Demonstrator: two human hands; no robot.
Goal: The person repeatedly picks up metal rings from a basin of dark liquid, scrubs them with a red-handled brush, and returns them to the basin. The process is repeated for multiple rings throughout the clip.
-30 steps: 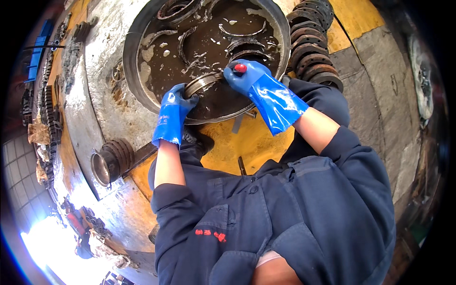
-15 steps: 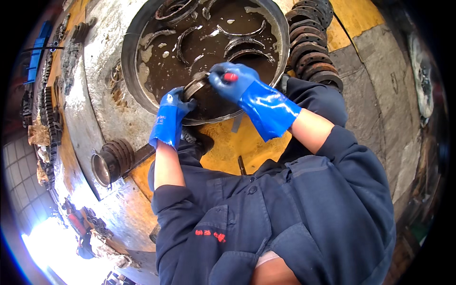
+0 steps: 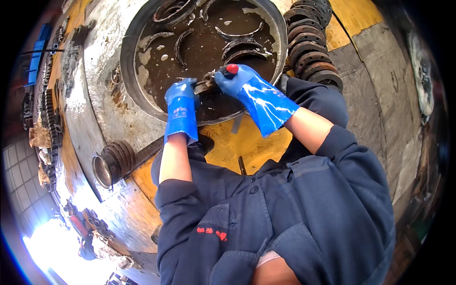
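My left hand (image 3: pixel 182 93), in a blue rubber glove, is closed on one end of a curved metal piece (image 3: pixel 203 87) over the near side of a round metal basin (image 3: pixel 127 61). In my right hand (image 3: pixel 240 81), gloved the same way, is a red-handled tool (image 3: pixel 232 69). Its red end sticks out above the fist. The tool's working end meets the curved piece between my hands, but its shape is too small and dark to make out. Murky brown liquid (image 3: pixel 204 45) fills the basin, and several curved metal segments (image 3: pixel 240 31) lie in it.
A row of dark, rusty ring-shaped parts (image 3: pixel 311 59) stands along the basin's right side. On the left lies a ribbed cylindrical metal part (image 3: pixel 114 164). My knees flank the basin's near rim, over a yellow floor patch (image 3: pixel 228 147). Chain-like parts (image 3: pixel 50 109) line the far left.
My left hand has shifted right and slightly up, and the curved piece has turned in it. The red handle now points more upward. The basin appears slightly further left in view.
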